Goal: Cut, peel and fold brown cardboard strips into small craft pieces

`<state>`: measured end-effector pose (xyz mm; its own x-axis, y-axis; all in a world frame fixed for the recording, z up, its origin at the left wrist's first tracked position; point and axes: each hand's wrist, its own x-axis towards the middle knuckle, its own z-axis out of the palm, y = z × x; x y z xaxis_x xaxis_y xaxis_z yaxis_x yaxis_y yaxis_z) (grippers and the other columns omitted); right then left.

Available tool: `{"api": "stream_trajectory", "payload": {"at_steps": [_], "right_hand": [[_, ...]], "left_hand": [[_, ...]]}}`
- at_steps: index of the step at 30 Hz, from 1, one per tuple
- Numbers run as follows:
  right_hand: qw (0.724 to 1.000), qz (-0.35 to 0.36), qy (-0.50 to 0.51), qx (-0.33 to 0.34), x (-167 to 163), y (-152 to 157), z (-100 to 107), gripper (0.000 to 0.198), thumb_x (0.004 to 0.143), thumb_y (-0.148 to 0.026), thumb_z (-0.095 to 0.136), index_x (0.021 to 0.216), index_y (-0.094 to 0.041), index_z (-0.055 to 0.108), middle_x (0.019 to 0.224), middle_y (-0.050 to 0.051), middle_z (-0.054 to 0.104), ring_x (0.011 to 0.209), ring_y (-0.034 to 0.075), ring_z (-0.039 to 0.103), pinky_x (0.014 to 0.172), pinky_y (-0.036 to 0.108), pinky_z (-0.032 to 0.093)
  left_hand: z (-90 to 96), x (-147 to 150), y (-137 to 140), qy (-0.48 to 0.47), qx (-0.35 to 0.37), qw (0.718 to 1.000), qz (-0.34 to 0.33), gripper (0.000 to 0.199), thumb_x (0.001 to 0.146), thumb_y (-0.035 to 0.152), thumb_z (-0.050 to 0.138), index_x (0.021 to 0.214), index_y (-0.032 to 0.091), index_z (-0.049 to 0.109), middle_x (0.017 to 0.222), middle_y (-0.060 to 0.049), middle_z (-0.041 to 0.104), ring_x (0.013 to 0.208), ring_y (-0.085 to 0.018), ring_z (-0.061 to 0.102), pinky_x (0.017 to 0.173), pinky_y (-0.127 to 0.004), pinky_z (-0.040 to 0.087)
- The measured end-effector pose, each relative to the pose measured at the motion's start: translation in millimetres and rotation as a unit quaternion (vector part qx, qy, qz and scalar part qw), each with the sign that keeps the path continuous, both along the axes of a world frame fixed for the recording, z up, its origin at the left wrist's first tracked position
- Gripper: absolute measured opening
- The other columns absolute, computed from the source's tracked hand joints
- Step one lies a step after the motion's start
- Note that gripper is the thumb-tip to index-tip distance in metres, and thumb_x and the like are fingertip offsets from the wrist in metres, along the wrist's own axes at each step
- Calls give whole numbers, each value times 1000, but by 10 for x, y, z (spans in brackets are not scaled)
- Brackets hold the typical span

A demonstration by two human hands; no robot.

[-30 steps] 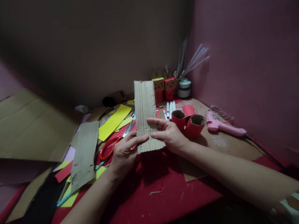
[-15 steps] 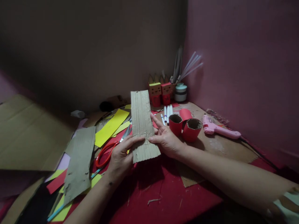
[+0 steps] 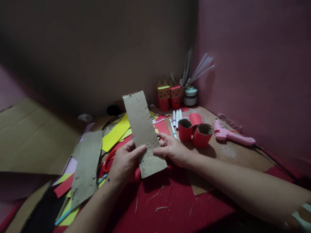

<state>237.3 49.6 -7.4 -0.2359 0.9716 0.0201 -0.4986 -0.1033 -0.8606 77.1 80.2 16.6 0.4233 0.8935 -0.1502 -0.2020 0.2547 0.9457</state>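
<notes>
A long corrugated cardboard strip (image 3: 141,119) is held up over the table, its top leaning left. A crease runs across its lower part. On its left edge my left hand (image 3: 125,158) is closed, thumb on the front face. My right hand (image 3: 171,149) grips the right edge, thumb near the crease and fingers behind. Partly hidden beside my left hand are red-handled scissors (image 3: 108,160). Right of my right hand stand two red paper-covered cardboard tubes (image 3: 185,131), with a curled red paper piece (image 3: 195,119) behind them.
Another cardboard strip (image 3: 87,165) lies left on coloured paper. Yellow paper (image 3: 116,132) and several markers (image 3: 177,118) lie behind my hands. At right is a pink glue gun (image 3: 233,135). Box figures (image 3: 164,97), a lidded jar (image 3: 190,96) and glue sticks (image 3: 201,69) stand at the back.
The cardboard strip has tilted, its top swinging left and its lower end moving slightly down. Both hands have stayed on it, with my right fingers drawn lower along the edge.
</notes>
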Motion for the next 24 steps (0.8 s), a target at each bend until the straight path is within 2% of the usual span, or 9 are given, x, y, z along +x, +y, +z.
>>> {"api": "stream_trajectory", "payload": {"at_steps": [6,13,20,22,24], "right_hand": [[999,48,-18,-13,-35,-24,27,49,57,-11,77,103,-18,61,73,-1,66,65,14,63,62,27,50],[998,30,-56,-15,-17,0,-28,39,57,-7,69,94,-16,61,69,-2,63,65,15,61,60,27,47],[999,27,-29,-26,-31,-13,-2,49,55,-5,71,101,-14,59,75,1,66,69,16,64,66,28,50],[999,33,-23,-33,-26,-25,10,53,57,-7,72,106,-14,56,76,2,67,66,16,65,62,28,52],[996,69,-28,-43,-13,-37,13,54,61,-12,72,111,-14,52,76,4,67,61,17,66,56,29,54]], "left_hand": [[-3,-9,0,23,22,999,31,38,62,24,80,96,13,66,87,-8,75,74,-23,70,68,-34,56],[-137,-50,61,35,2,999,-25,30,70,29,76,95,14,68,85,-8,74,75,-22,70,73,-34,55],[-48,-13,4,63,12,998,5,32,63,30,80,86,12,70,77,-7,74,61,-19,66,61,-29,54],[-22,1,-18,66,13,997,23,33,60,31,81,84,12,70,73,-6,73,59,-18,66,58,-29,54],[-14,5,-26,56,17,998,39,31,62,32,80,84,12,69,72,-5,73,59,-19,66,58,-29,54]]}}
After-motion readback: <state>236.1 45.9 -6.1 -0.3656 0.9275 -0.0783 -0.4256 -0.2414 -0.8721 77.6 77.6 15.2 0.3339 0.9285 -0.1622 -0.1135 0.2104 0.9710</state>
